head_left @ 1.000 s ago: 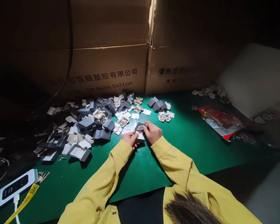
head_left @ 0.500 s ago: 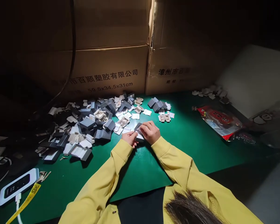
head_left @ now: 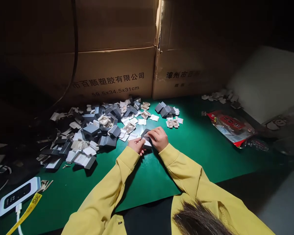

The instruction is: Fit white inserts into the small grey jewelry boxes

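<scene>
Close together over the green table, both my hands hold a small dark grey box (head_left: 147,144) with a white piece at its top. My left hand (head_left: 136,145) pinches the white piece and the box's left side, with fingers closed. From the right, my right hand (head_left: 159,138) has its fingers bent over the box's upper edge and the white piece. The fingers partly cover the box, so its inside is hidden. Just left of my hands lies a heap of dark grey boxes (head_left: 108,141) mixed with white and beige paper inserts (head_left: 106,121).
Large brown cartons (head_left: 112,71) stand along the back. Beyond my hands is a small group of grey boxes (head_left: 165,110). A red and clear plastic bag (head_left: 231,127) lies on the right, paper scraps (head_left: 221,96) behind it. A white device (head_left: 19,195) with a cable sits front left.
My right fingers have shifted slightly on the white piece at the box's top, and more of the grey box's front shows. My left hand stays in nearly the same place.
</scene>
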Action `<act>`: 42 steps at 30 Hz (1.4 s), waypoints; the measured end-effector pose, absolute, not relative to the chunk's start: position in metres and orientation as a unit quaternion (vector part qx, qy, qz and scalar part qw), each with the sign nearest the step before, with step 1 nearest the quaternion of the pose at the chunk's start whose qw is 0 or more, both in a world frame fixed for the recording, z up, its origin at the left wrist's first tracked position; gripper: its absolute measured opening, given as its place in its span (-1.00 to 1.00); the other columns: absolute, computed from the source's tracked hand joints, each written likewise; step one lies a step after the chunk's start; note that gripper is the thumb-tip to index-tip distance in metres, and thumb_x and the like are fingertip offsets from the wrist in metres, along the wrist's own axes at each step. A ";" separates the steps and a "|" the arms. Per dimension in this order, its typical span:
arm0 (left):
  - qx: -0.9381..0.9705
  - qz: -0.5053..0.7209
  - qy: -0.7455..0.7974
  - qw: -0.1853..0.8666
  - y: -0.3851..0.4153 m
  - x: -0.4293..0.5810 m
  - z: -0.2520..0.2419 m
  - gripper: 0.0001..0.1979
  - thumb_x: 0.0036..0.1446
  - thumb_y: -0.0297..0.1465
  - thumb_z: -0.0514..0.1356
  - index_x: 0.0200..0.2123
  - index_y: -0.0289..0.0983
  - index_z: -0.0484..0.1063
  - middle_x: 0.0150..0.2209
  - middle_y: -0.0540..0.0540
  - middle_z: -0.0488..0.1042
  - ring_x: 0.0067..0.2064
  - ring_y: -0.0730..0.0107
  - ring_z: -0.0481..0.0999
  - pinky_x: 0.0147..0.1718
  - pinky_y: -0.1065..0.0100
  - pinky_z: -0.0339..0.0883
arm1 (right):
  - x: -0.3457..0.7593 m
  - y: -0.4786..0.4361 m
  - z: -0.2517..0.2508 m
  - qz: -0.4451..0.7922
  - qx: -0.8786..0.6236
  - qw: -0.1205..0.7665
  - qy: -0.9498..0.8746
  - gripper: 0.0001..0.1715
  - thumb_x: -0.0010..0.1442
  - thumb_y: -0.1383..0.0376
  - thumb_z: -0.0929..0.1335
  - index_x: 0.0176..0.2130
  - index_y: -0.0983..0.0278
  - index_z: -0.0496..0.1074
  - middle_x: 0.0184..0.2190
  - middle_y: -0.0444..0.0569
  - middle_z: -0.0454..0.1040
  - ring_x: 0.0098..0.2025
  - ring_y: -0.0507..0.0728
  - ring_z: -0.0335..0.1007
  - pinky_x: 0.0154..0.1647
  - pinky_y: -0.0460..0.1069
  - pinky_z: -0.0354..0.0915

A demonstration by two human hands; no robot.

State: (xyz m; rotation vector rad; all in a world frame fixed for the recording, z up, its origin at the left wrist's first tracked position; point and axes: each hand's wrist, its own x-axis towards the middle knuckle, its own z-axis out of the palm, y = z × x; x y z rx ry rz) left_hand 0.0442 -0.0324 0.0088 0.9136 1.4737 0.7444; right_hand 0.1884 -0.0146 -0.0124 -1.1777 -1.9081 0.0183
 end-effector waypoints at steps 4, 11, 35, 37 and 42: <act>0.387 0.325 0.639 0.580 -0.034 0.044 0.007 -0.61 0.05 -0.33 0.19 -0.05 -0.38 0.41 -0.74 0.08 0.30 -0.73 0.46 0.30 -0.78 0.47 0.08 | 0.185 -0.014 -0.014 0.021 -0.487 0.483 -0.728 -0.76 0.25 0.26 0.27 -0.40 0.23 0.47 -0.46 -0.04 0.41 -0.32 0.11 0.26 -0.26 0.00 0.27; 0.400 0.330 0.634 0.573 -0.039 0.045 0.004 -0.42 0.03 -0.36 0.22 0.13 -0.45 0.28 -0.69 0.08 0.35 -0.72 0.45 0.31 -0.80 0.46 0.10 | 0.185 -0.009 -0.015 0.100 -0.565 0.504 -0.646 -0.88 0.06 0.25 0.33 -0.37 0.26 0.39 -0.43 -0.05 0.41 -0.39 0.09 0.25 -0.31 0.00 0.27; 0.592 0.359 0.582 0.426 -0.039 0.041 -0.008 -0.75 -0.14 -0.35 0.28 -0.32 -0.26 0.36 -0.55 0.04 0.40 -0.52 0.46 0.36 -0.47 0.37 0.31 | 0.191 -0.018 -0.004 0.381 -0.547 0.424 -0.613 -0.82 -0.12 0.35 0.40 -0.41 0.30 0.57 -0.52 -0.10 0.54 -0.55 -0.02 0.26 -0.46 -0.09 0.23; 0.641 0.357 0.591 0.336 -0.037 0.040 -0.007 -0.76 -0.13 -0.41 0.25 -0.29 -0.24 0.43 -0.51 0.01 0.44 -0.46 0.41 0.39 -0.37 0.33 0.30 | 0.188 -0.020 -0.003 0.376 -0.539 0.419 -0.627 -0.82 -0.11 0.33 0.41 -0.39 0.28 0.57 -0.50 -0.11 0.54 -0.56 -0.03 0.23 -0.46 -0.10 0.22; 0.634 0.394 0.618 0.247 -0.032 0.035 -0.002 -0.87 0.00 -0.32 0.21 -0.38 -0.26 0.44 -0.44 -0.06 0.45 -0.41 0.38 0.42 -0.38 0.36 0.28 | 0.182 -0.022 -0.001 0.396 -0.561 0.416 -0.596 -0.57 -0.12 0.24 0.45 -0.17 0.27 0.53 -0.31 -0.07 0.55 -0.57 -0.07 0.18 -0.44 -0.09 0.24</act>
